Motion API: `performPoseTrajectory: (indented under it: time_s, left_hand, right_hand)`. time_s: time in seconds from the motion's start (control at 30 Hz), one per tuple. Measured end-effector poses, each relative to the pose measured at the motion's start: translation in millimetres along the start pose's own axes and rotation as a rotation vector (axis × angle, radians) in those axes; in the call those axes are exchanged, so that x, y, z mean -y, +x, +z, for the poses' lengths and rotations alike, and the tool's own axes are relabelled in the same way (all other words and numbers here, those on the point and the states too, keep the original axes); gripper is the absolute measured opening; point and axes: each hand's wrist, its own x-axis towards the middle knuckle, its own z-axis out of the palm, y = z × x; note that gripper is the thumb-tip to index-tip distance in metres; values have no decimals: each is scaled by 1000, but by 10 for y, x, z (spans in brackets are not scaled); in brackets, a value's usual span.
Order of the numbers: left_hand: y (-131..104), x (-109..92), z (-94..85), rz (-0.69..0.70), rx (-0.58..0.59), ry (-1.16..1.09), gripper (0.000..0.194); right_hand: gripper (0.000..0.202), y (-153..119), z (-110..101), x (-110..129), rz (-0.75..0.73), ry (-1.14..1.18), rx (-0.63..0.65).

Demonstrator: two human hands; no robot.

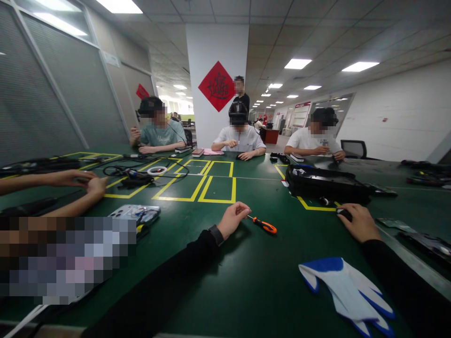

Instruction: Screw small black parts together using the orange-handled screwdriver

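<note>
My left hand [235, 220], with a dark band on its wrist, pinches the thin metal shaft of a screwdriver [265, 226]. The screwdriver's orange and black handle points right, low over the green table. Farther right, the fingers of my right hand [362, 222] curl over a small black rounded object [345, 214] on the table. Its kind is not clear, as the hand partly covers it. Nearer to me, below the right hand, lies a white and blue glove [347, 288].
A long black plastic housing [327, 180] stands beyond my right hand. Yellow tape [216, 201] marks rectangles on the green table [260, 281]. Cables and a white ring [157, 171] lie at left, near another person's hands [89, 183]. Several people sit opposite.
</note>
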Motion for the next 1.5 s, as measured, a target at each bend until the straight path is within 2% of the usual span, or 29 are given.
performPoseTrajectory:
  time_s: [0.1,0.17,0.2,0.27,0.37,0.5,0.6,0.67,0.7,0.8,0.83,0.93,1.0,1.03,1.1,1.23,1.33,1.5]
  left_hand:
    - [-71,-53,130,-72,-46,-190,26]
    - [-131,-102,220,-101,-20,-288,33]
    - [-158,-127,257,-106,-10,-321,36]
    - [-200,-172,301,-103,8,-355,37]
    - [-215,-220,297,-58,-32,-346,34]
    - [-200,-248,275,1,-100,-250,32]
    - [-218,-265,301,18,-55,-180,31]
    - [-233,-289,288,60,10,-79,30]
    - [-233,-303,257,99,37,6,29]
    - [-185,-298,55,261,40,412,30]
    - [-153,-269,-35,297,42,557,31]
    - [-38,-92,-276,281,-7,841,31]
    - [25,49,-361,209,-100,924,35]
    - [45,107,-378,190,-121,956,37]
    - [60,182,-375,187,-86,1021,40]
    - [33,192,-333,227,33,1123,39]
    - [19,175,-326,220,53,1161,37]
    - [22,162,-319,182,52,1218,36]
  right_hand:
    - [24,60,-326,848,-94,153,-88]
    - [20,58,-510,1522,-246,349,37]
    - [18,45,-569,1832,-335,430,159]
    - [13,8,-611,2320,-430,535,300]
    - [9,-24,-556,2674,-398,605,312]
    - [12,9,-522,2747,-383,595,234]
    - [14,58,-524,2643,-413,543,274]
    - [15,71,-471,2401,-384,510,303]
    - [17,64,-424,2205,-337,479,271]
    - [22,-32,-255,1345,-92,241,-11]
    - [23,-84,-209,1006,-32,133,-59]
    - [24,-243,-152,81,81,-162,-83]
    - [22,-315,-166,-311,46,-253,-34]
    - [22,-333,-175,-420,55,-276,-58]
    - [23,-338,-179,-491,44,-297,-84]
    - [24,-276,-133,-380,-17,-341,-25]
    - [24,-241,-99,-362,-26,-368,6]
    - [24,-225,-58,-475,-77,-384,34]
